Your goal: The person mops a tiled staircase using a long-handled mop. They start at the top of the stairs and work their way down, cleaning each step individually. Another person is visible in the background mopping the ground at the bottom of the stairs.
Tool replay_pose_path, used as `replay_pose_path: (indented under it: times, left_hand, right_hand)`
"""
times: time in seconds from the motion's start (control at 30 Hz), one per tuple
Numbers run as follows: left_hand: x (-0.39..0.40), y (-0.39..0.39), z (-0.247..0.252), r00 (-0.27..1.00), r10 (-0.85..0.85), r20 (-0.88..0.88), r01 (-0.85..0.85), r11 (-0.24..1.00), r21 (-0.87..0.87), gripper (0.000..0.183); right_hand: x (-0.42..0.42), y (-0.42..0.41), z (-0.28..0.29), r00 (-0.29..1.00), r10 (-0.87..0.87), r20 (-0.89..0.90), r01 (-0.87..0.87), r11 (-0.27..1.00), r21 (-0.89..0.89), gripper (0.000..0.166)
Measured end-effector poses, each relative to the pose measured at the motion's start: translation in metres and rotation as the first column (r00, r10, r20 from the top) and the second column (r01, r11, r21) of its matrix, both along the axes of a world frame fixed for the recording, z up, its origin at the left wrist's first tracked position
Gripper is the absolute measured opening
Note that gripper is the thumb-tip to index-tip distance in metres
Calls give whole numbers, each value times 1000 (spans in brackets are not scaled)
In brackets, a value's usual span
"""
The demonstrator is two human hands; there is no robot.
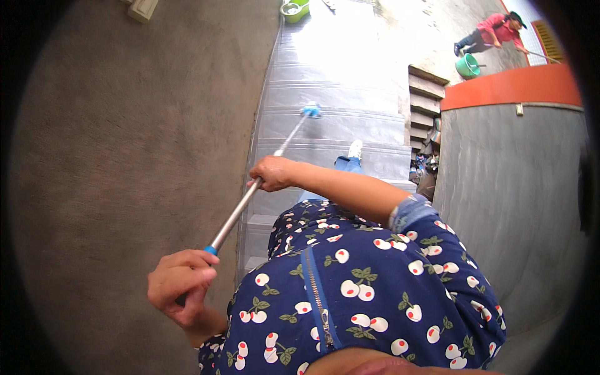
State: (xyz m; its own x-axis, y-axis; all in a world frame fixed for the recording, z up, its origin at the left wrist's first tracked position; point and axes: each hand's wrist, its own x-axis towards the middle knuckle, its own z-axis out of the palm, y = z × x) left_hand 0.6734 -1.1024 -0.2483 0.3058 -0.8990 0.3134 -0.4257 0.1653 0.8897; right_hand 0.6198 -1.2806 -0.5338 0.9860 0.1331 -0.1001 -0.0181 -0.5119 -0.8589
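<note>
My left hand is closed around the blue-collared upper end of a mop with a metal pole. Farther down the same pole, my right hand grips it, the right forearm crossing in front of my body. The pole slants away from me to a blue and white mop head, slightly blurred, on the grey tiled steps. My white shoe shows on a step beyond my right arm; the other foot is hidden.
A rough grey wall borders the stairs on the left. At the top stands a green mop bucket. Right are narrow concrete steps, clutter and an orange-topped wall. Beyond, a person in red holds a pole near a teal bucket.
</note>
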Motion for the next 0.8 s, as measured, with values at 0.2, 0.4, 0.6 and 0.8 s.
replay_pose_path:
  times: [0.2, 0.4, 0.6, 0.8]
  left_hand:
    - [-33, -54, -98, 906, 385, 176, -411, 898, 154, 25]
    - [-52, -148, -116, 949, 315, -13, -300, 915, 271, 22]
    - [-53, -222, -158, 923, -23, -384, 142, 949, 283, 27]
    - [-88, -276, -268, 743, -41, -668, 385, 843, 377, 20]
  right_hand:
    - [40, -18, -123, 987, 164, 6, -164, 986, 29, 19]
    - [-44, -90, -164, 997, -58, -60, 63, 995, 73, 19]
    - [-155, -187, -168, 952, -295, -85, 297, 955, 10, 10]
    - [-258, -265, -224, 821, -516, -243, 429, 839, -335, 24]
